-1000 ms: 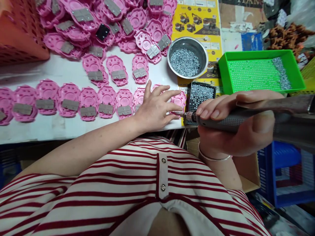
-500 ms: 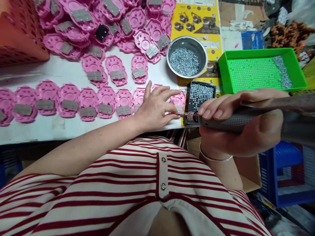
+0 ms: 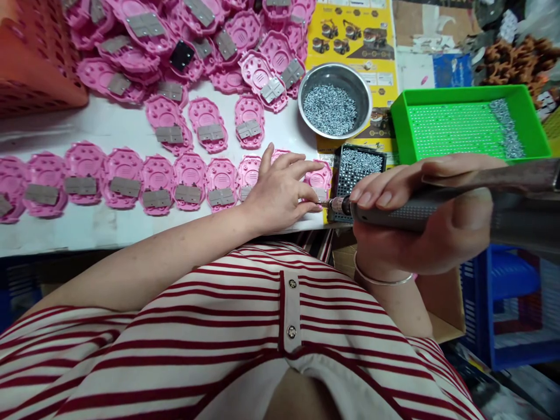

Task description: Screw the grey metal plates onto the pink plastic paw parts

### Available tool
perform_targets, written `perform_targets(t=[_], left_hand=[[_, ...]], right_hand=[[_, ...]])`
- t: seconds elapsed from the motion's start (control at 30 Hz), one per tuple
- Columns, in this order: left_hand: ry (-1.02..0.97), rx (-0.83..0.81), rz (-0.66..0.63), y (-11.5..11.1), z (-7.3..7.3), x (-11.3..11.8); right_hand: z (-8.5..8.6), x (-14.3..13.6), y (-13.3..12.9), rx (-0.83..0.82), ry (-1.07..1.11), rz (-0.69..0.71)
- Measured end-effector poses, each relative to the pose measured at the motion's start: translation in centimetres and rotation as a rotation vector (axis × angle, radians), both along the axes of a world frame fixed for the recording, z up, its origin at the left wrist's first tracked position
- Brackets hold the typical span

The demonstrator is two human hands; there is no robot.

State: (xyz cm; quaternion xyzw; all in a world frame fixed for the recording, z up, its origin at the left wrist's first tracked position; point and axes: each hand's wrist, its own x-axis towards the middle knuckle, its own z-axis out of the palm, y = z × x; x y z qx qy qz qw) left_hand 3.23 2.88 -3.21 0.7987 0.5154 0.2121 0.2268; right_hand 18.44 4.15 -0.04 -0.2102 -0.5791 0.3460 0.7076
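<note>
My right hand (image 3: 420, 216) is wrapped around a dark grey electric screwdriver (image 3: 394, 213), which points left with its bit close to my left fingertips. The thumb and forefinger of my left hand (image 3: 282, 192) come together in a pinch at the bit's tip. Whatever sits between them is too small to make out. The other left fingers spread over the row of pink plastic shells, partly covering some. One pink shell (image 3: 319, 178) with a grey plate lies just beyond the pinch.
More pink shells (image 3: 157, 184) line up leftward, with a heap (image 3: 236, 35) behind. A metal bowl (image 3: 366, 116) of screws, a black perforated tray (image 3: 343, 186) with screws and a green tray (image 3: 405, 128) stand right. An orange basket (image 3: 39, 64) is at far left.
Almost nothing differs. My right hand and the screwdriver have shifted very slightly left, while the left hand keeps its pinch at the bit's tip.
</note>
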Motion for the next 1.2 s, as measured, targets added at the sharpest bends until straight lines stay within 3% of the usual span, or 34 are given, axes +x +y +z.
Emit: perform_targets(t=[0.17, 0.4, 0.6, 0.7, 1.03, 1.2], left_hand=[[0.078, -0.029, 0.009, 0.0, 0.2, -0.1], [0.162, -0.046, 0.006, 0.1, 0.4, 0.0], [0.145, -0.043, 0.002, 0.3, 0.4, 0.1], [0.149, -0.044, -0.013, 0.4, 0.5, 0.2], [0.163, -0.042, -0.041, 0.7, 0.5, 0.3], [0.173, -0.032, -0.032, 0.8, 0.5, 0.4]], right_hand=[[0.0, -0.4, 0.8, 0.139, -0.054, -0.119], [-1.9, -0.7, 0.8, 0.045, -0.08, -0.131], [-2.6, 0.0, 0.1, -0.169, -0.201, -0.237], [-2.7, 0.1, -0.1, -0.22, -0.215, -0.22], [-3.5, 0.2, 0.8, -0.152, -0.174, -0.224], [-2.9, 0.0, 0.9, -0.085, -0.199, -0.097]])
